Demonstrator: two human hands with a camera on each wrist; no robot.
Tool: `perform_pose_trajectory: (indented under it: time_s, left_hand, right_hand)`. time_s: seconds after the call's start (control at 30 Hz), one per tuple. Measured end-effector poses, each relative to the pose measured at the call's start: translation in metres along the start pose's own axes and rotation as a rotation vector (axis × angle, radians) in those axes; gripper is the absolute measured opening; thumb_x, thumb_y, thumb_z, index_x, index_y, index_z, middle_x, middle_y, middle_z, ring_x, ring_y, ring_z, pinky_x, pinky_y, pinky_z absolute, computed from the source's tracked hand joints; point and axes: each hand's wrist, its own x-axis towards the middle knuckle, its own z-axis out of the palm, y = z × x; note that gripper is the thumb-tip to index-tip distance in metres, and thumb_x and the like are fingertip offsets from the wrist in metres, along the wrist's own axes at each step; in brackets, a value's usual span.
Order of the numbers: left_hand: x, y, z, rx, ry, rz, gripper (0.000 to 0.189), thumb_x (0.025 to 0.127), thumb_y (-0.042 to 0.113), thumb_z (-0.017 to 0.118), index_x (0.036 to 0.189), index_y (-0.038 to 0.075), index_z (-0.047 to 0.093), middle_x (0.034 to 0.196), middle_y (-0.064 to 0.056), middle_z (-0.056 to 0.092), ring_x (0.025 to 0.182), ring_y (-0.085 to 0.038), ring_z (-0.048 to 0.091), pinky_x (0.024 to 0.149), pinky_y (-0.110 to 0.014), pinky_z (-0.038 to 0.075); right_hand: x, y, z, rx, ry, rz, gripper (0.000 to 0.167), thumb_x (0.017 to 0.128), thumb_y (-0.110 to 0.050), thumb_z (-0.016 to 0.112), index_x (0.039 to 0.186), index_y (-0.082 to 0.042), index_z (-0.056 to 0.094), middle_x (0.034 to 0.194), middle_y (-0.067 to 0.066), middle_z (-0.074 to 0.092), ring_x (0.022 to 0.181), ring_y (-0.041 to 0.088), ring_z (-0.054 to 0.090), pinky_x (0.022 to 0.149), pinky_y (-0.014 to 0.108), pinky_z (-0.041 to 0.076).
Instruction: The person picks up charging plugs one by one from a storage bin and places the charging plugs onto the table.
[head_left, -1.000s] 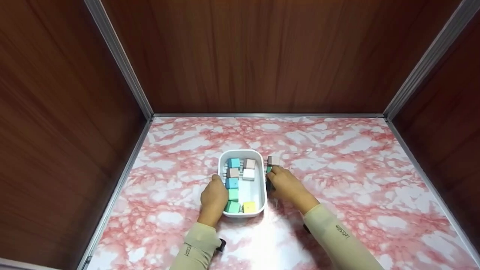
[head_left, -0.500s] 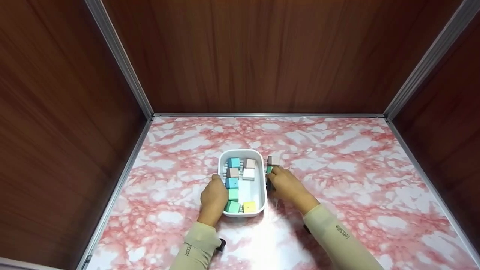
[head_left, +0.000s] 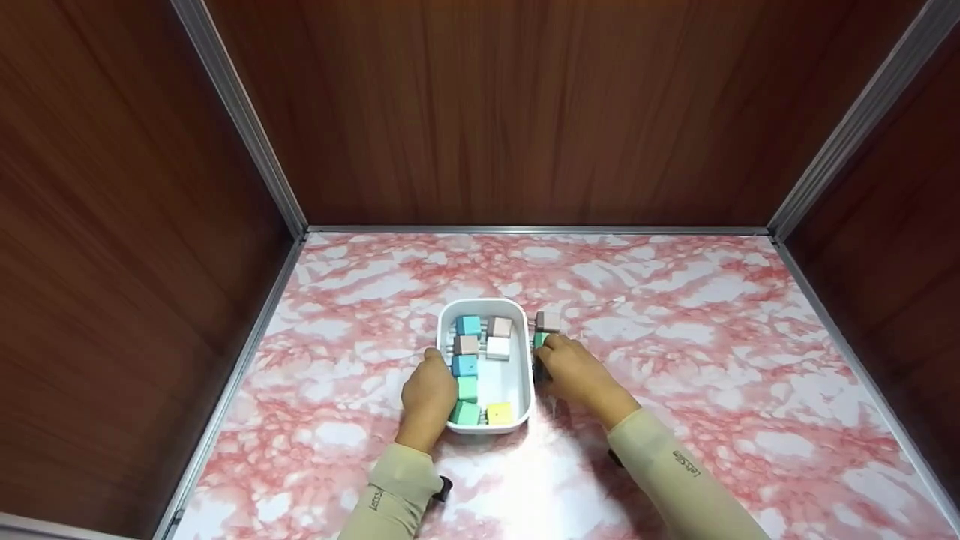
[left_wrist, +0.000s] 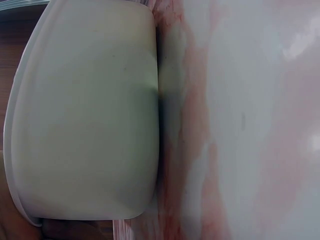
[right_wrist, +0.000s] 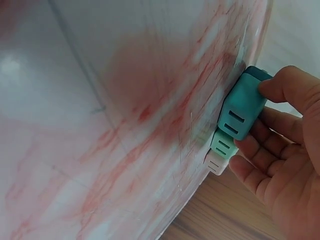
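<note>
Teal adapter [right_wrist: 243, 105] sits pinched in the right hand [head_left: 579, 373], thumb on its dark-edged end and fingers against the opposite side, with its two slots showing in the right wrist view. It is just outside the right wall of the white tray [head_left: 484, 430], low beside the marbled tabletop [head_left: 712, 337]. Next to it in a row come a mint-green adapter [right_wrist: 223, 144] and then a pale pink adapter [right_wrist: 215, 163], both near the curled fingertips. The right forearm, in a beige sleeve [head_left: 679, 472], slants in from the lower right, so the hand meets the tray from its right side. The left hand [head_left: 429, 391] lies along the left side of the tray, covering part of the rim, close to a light-green adapter [head_left: 466, 389] inside; whether its fingers grip the wall or merely rest there cannot be told. Its forearm rises from the bottom edge, leaning slightly right. Within the tray, a column of five adapters runs down the left side, with a pinkish adapter [head_left: 499, 328] and a white adapter [head_left: 498, 348] beside its far end and a yellow adapter [head_left: 499, 413] near the front.
</note>
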Motion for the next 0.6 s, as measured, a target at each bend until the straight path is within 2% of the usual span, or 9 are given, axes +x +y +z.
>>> perform_pose_trajectory:
  time_s: [0.3,0.6]
  left_hand:
    - [0.0002,-0.0001,0.0011,-0.007,0.008,-0.008,0.023,0.100,0.011,0.048,0.119,0.000,0.056,0.099,-0.020,0.074,0.089,-0.037,0.073,0.075,-0.055,0.055]
    - [0.0007,-0.0011,0.0011,-0.013,-0.007,-0.002,0.024,0.100,0.010,0.049,0.121,0.000,0.054,0.098,-0.019,0.074,0.088,-0.037,0.073,0.074,-0.054,0.055]
  right_hand:
    - [0.0013,0.0017,-0.0005,0.000,0.011,-0.010,0.052,0.072,-0.021,0.092,0.115,-0.003,0.069,0.113,0.013,0.061,0.105,0.033,0.061,0.096,0.049,0.050]
    - [0.0006,0.0016,-0.0074,0.031,0.053,-0.037,0.045,0.074,-0.015,0.085,0.114,-0.003,0.071,0.111,0.012,0.062,0.103,0.033,0.062,0.093,0.050,0.051]
